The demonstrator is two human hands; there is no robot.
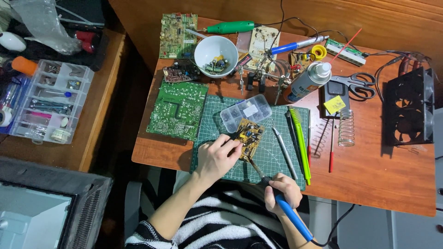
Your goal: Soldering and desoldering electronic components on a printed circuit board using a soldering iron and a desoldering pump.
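At lower centre of the frame, the right hand (pixel 282 191) closes its grip around a blue-handled soldering iron (pixel 281 199), tip touching a small yellow circuit board (pixel 249 137). The left hand (pixel 216 157) pins that board's left edge with curled fingers against a green cutting mat (pixel 272 159) on the wooden tabletop (pixel 383 180). Just above the board lies a clear parts box (pixel 245 112); a larger green circuit board (pixel 177 110) sits left of the mat, a white bowl (pixel 216 54) of components toward upper centre.
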